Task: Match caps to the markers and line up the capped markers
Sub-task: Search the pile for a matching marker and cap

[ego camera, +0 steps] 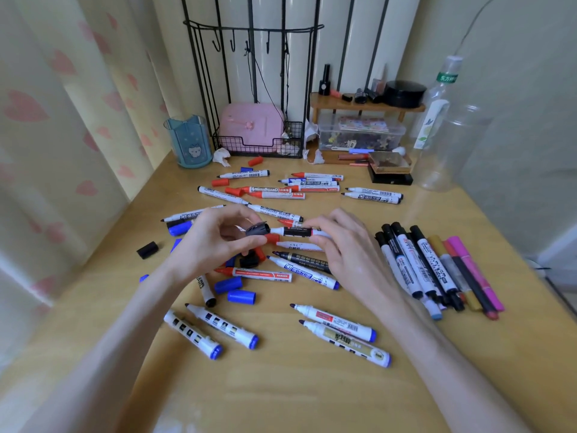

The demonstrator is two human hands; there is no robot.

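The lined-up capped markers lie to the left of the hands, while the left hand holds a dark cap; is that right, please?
Not quite. The head view shows the lined-up capped markers to the right of the hands, past the right hand holding a marker; the left hand does hold a dark cap.

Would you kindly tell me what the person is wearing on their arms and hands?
Nothing that shows. The left hand and right hand are ungloved, with no ring visible. The left forearm and right forearm are bare to the picture's edge, with no sleeve, watch or bracelet in view.
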